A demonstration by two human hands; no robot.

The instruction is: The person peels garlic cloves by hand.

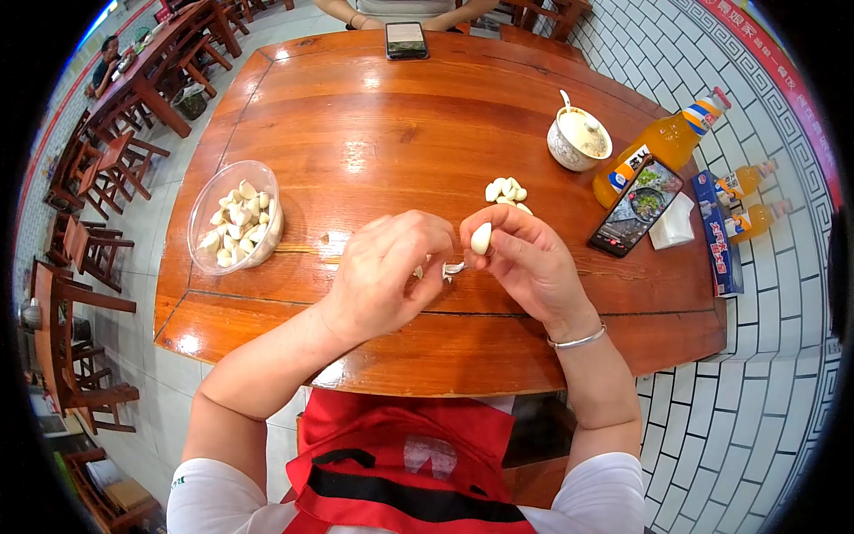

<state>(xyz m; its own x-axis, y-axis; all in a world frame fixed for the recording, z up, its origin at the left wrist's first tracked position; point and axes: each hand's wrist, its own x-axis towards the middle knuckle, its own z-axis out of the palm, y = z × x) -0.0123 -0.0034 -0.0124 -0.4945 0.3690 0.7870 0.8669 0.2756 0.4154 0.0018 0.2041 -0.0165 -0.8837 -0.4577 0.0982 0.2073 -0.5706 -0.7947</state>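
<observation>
My right hand [534, 262], a silver bangle at its wrist, pinches a pale, smooth garlic clove [481, 238] between thumb and fingers. Just left of it, my left hand [391, 267] is closed with its fingers curled inward; whatever they hold, if anything, is hidden. Bits of garlic skin [454, 268] lie on the table between the two hands. Beyond my right hand is a small pile of white peeled cloves [504, 190]. A clear plastic tub [201, 255] full of garlic cloves [240, 222] stands to the left.
On the right of the wooden table [356, 116] a phone [638, 205] leans against an orange drink bottle [663, 142], near napkins [673, 222] and a blue box [719, 240]. A lidded bowl [578, 140] stands behind. Another phone [406, 41] lies at the far edge, before a seated person.
</observation>
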